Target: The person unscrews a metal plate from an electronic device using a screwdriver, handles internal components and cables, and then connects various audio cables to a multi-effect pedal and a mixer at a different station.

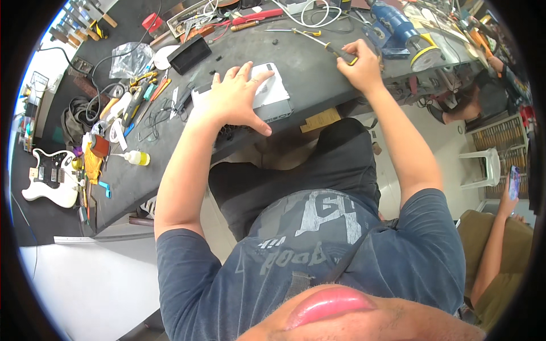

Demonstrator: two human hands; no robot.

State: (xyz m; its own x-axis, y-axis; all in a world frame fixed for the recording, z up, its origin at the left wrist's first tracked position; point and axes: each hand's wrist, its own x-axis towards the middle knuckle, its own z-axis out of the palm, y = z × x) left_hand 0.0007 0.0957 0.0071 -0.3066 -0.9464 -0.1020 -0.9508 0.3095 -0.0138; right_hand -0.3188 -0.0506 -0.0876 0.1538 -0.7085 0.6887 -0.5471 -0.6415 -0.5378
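Observation:
My left hand [236, 99] rests with spread fingers on a white and grey boxy device [273, 91] at the bench's front edge, covering part of it. My right hand [359, 69] is wrapped round the black and yellow handle of a screwdriver [344, 56], whose shaft points up and to the left over the bench, right of the device. A thinner yellow-handled screwdriver [313, 33] lies beyond it. A black open box [187, 54] sits behind my left hand.
Tools [136, 99], cables [315, 14] and a yellow bottle [136, 157] crowd the dark bench [318, 79]. A blue machine [398, 25] stands back right, a white guitar [48, 179] far left. Another person's hand [508, 202] holds a phone at right, near a white stool [486, 167].

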